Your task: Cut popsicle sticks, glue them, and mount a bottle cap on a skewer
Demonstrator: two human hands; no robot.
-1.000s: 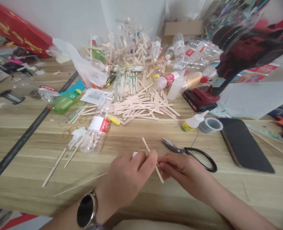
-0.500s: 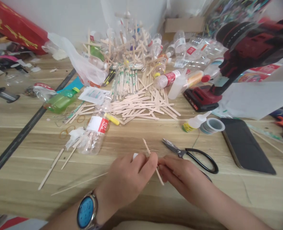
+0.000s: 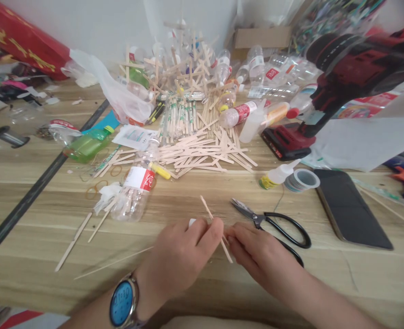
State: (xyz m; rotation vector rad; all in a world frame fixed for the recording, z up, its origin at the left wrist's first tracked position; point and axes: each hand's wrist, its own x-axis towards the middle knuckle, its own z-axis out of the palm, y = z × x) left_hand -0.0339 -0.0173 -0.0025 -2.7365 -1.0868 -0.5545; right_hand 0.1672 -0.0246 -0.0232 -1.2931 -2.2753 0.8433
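Observation:
My left hand [image 3: 184, 256], with a watch [image 3: 123, 299] on its wrist, is closed around a wooden craft stick [image 3: 207, 207]. The stick slants from upper left to lower right and shows on both sides of the fingers. A small white piece [image 3: 192, 222] peeks out behind that hand. Close beside the stick, my right hand [image 3: 256, 249] is pinched; whatever lies between its fingertips is hidden. Black-handled scissors [image 3: 256, 218] lie just beyond my right hand, blades pointing up and left. A thin wooden skewer [image 3: 114, 262] rests on the table left of my hands.
A plastic bottle [image 3: 133, 196] holding sticks stands left of a pile of craft sticks [image 3: 195, 153]. Toward the right are a glue bottle [image 3: 276, 175], a small grey cup [image 3: 302, 180], a phone [image 3: 354, 208] and a red cordless drill [image 3: 352, 73]. A black bar [image 3: 40, 183] crosses the left side.
The left hand and its craft stick have shifted very slightly left. The right fingertips have drawn in a little, and more of the lower scissor handle shows.

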